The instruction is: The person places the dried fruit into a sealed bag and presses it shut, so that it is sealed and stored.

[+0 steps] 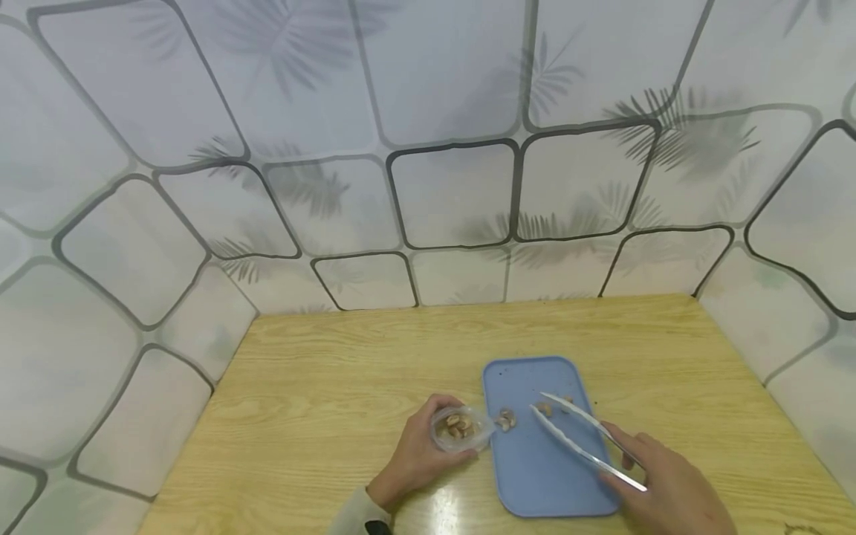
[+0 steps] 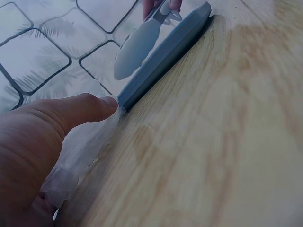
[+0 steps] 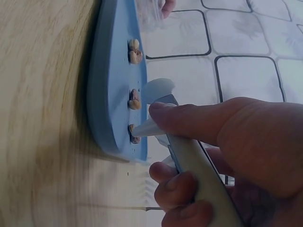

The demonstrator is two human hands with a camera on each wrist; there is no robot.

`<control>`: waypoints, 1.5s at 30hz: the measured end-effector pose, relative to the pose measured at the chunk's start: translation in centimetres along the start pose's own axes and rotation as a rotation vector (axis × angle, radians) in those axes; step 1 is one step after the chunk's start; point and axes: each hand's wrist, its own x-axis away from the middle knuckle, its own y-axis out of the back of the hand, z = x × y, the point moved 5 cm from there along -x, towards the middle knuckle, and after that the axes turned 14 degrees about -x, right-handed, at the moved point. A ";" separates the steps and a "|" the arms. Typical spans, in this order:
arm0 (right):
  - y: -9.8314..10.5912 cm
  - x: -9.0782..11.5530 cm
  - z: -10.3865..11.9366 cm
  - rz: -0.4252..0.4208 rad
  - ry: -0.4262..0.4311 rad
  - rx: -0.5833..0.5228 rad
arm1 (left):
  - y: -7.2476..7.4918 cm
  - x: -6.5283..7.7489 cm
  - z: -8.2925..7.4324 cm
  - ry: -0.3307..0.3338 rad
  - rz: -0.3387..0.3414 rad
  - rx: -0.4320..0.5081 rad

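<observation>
My left hand (image 1: 416, 455) grips a clear plastic bag (image 1: 483, 425), its mouth spread open beside the tray's left edge. Cashews (image 1: 458, 426) lie inside the bag. In the left wrist view the thumb (image 2: 80, 109) stretches along the bag's rim. My right hand (image 1: 678, 487) holds metal tongs (image 1: 580, 451), whose arms stand apart over the blue tray (image 1: 542, 487). In the right wrist view several cashews (image 3: 135, 56) lie on the tray in three small clusters. One tong tip overlaps the lowest cluster (image 3: 133, 134) there.
The tray lies on a wood-grain table (image 1: 334, 386). Patterned wall covering (image 1: 455, 197) rises behind the table and along both sides. Small dark specks dot the tray and the table beside it.
</observation>
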 end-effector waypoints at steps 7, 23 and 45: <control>-0.2 0.0 -0.9 0.056 -0.043 0.020 | 0.1 -0.1 -0.1 0.003 0.002 0.011; -0.9 -0.1 -1.7 0.167 -0.179 0.003 | 0.0 0.0 0.0 -0.008 -0.009 0.013; -0.4 0.4 0.8 -0.003 -0.056 -0.042 | 0.1 0.1 -0.1 -0.058 -0.028 -0.016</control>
